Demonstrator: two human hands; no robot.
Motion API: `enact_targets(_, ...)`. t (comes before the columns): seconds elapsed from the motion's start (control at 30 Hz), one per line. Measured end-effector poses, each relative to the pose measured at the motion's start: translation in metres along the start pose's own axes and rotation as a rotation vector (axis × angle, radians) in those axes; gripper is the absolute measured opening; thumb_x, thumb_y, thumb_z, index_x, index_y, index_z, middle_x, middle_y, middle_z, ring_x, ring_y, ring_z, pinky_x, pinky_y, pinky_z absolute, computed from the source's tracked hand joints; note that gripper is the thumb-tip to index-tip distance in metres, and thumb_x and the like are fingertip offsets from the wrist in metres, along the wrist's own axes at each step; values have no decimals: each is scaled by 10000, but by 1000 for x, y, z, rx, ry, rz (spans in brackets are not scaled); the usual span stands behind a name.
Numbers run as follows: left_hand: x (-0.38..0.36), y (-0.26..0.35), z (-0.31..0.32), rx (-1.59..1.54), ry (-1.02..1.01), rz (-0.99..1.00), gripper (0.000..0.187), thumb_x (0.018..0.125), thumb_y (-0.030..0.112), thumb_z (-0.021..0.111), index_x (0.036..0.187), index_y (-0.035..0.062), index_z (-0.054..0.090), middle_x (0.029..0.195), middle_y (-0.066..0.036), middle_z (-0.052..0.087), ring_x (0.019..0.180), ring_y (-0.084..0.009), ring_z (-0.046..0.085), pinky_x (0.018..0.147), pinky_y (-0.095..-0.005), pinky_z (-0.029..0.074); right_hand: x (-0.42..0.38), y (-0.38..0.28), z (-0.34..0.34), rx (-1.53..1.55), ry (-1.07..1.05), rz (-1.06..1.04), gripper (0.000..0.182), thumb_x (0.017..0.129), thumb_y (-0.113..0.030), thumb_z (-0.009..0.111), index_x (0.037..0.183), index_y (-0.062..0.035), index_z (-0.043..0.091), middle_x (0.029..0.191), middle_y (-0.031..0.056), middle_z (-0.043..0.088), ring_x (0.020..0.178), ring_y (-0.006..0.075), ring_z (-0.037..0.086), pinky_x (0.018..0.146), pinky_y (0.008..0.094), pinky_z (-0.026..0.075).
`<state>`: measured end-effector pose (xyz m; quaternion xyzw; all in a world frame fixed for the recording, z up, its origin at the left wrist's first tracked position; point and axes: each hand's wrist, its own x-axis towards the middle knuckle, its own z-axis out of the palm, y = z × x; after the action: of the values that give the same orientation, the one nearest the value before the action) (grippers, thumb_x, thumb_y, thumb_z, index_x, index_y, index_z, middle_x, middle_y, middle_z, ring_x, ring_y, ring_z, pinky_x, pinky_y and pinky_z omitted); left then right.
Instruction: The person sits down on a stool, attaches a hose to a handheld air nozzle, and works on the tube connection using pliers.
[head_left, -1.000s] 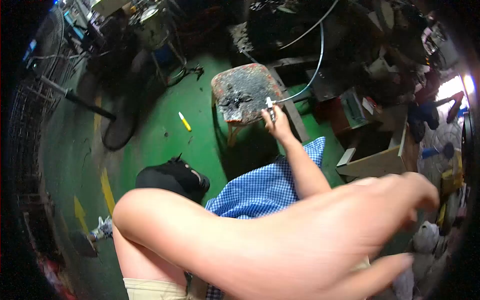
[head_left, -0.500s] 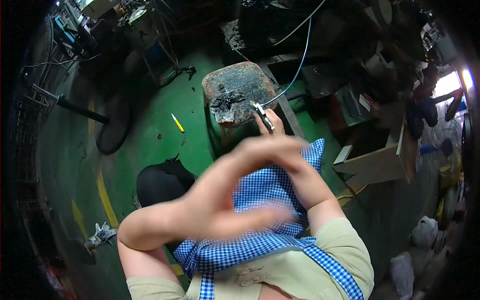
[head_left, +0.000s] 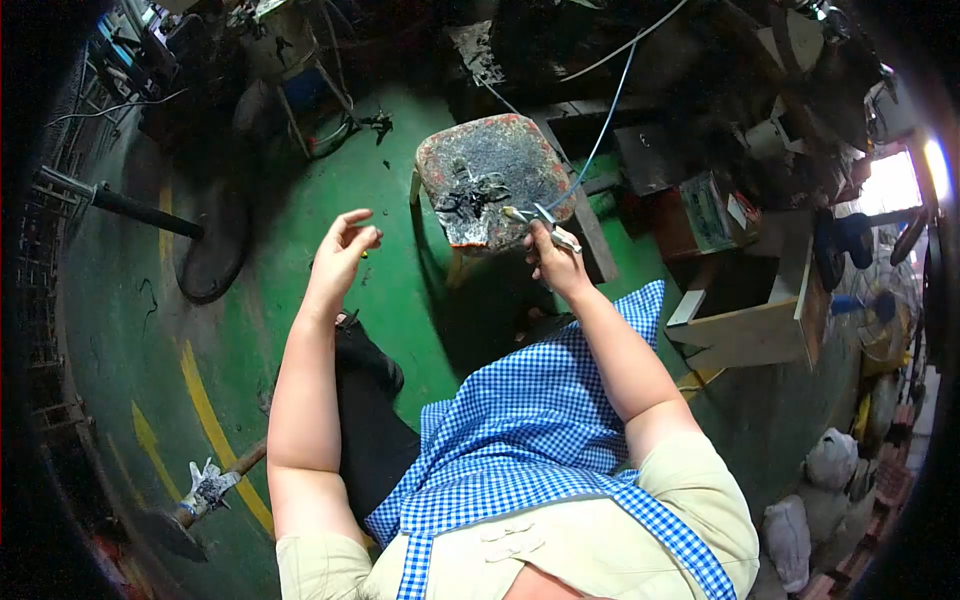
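My left hand (head_left: 342, 258) is raised over the green floor, its fingers slightly curled and apart, with nothing visible in them. Beside it a bit of the yellow-handled tool (head_left: 364, 254) on the floor shows; the hand hides the rest. In my right hand (head_left: 557, 262) is a small silver air tool (head_left: 565, 238) with a thin blue hose (head_left: 612, 120), held at the front right edge of a worn stool (head_left: 495, 150). Dark, shiny scraps (head_left: 470, 200) lie on the stool top near the tool's tip.
A wooden box-like drawer (head_left: 745, 328) stands at the right, near a fan (head_left: 880, 315). To the left, a black pole (head_left: 150, 212) reaches over the floor. White bags (head_left: 790, 540) lie at lower right. A metal-ended stand (head_left: 208, 486) is at lower left.
My left hand has swung from in front of my body out to the left, above the yellow-handled tool. My right hand stays by the stool with the air tool, which is turned differently.
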<state>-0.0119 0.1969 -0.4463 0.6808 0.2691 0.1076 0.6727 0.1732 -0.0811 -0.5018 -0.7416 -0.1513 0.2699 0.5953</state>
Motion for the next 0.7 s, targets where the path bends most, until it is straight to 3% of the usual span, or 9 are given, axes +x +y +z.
enact_targets(0.07,-8,-5,-6,190,-41,-46,395,892,198,624,1240,35,528,1015,-59,615,981,-134,575,912,-284,440,3,-4,2,0,-3,29,471,913,-503,540,789,-50,574,602,24,525,480,96,507,431,232,423)
enact_targets(0.2,-17,-9,-20,141,-62,-37,380,870,150,631,1219,28,542,970,-37,610,923,-106,566,837,-257,457,12,-5,9,57,-4,94,482,892,-524,564,739,-67,546,618,12,523,520,92,517,436,235,424)
enact_targets(0.7,-25,-4,-19,248,-122,2,355,890,198,618,1204,40,565,1011,-67,632,964,-137,589,870,-285,464,16,-7,10,105,-37,158,479,910,-544,514,694,-116,518,678,12,557,538,111,521,463,246,431)
